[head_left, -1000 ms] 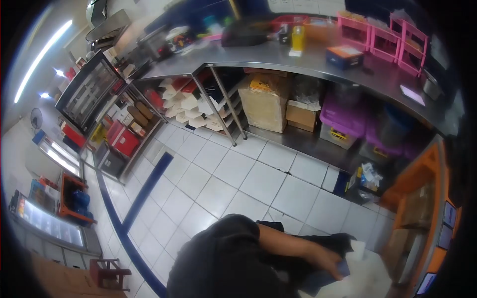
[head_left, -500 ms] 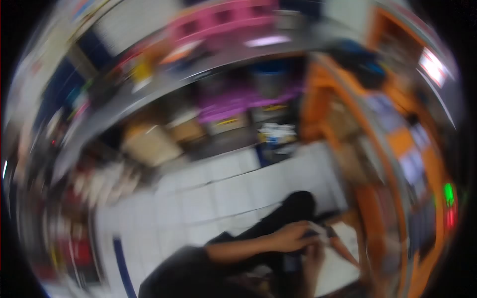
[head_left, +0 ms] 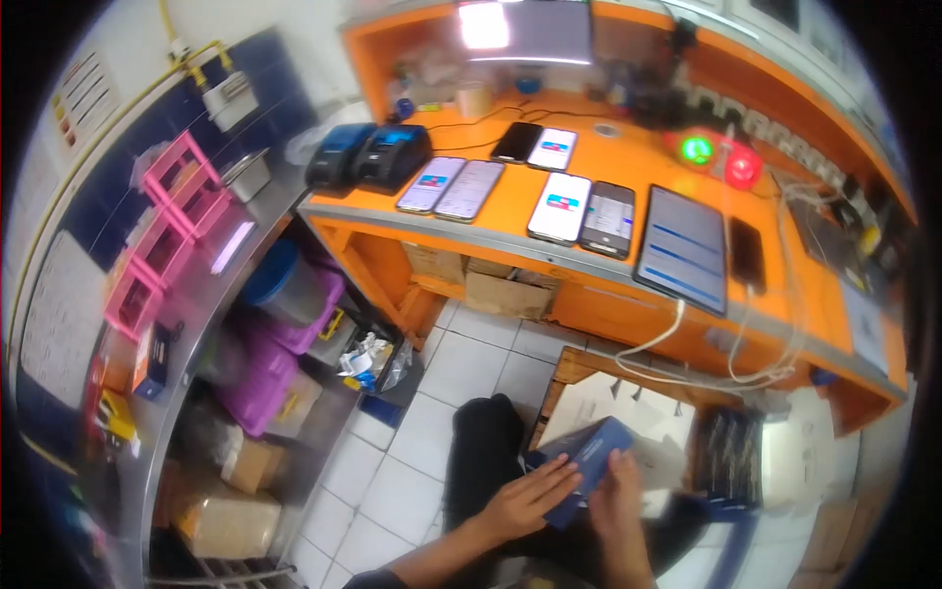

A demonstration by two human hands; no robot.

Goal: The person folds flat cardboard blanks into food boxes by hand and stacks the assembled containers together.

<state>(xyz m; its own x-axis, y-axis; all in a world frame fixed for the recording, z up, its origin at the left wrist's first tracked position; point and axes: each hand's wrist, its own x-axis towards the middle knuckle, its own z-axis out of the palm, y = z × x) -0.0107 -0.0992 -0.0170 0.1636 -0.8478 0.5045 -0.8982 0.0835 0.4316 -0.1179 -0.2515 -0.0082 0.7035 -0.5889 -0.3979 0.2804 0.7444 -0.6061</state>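
Observation:
A blue box (head_left: 595, 454) is held between both hands above the lap. My left hand (head_left: 533, 499) lies along its left side, fingers together on its surface. My right hand (head_left: 617, 494) grips the opposite side, with its fingertips near the upper edge. Just beyond the box, white sheets or bags (head_left: 643, 417) with dark marks lie on a wooden-edged surface. A row of dark upright items (head_left: 731, 456) stands to their right.
An orange desk (head_left: 491, 229) ahead carries several phones, a tablet (head_left: 684, 245), two black printers (head_left: 392, 157) and white cables (head_left: 775, 378). At left runs a metal counter (head_left: 211, 294) with pink racks (head_left: 183, 187); a waste bin (head_left: 378, 358) stands below.
The view has swung right, from the metal counter to the orange desk. The blue box now shows clearly between both hands; one second ago only one hand was clearly visible.

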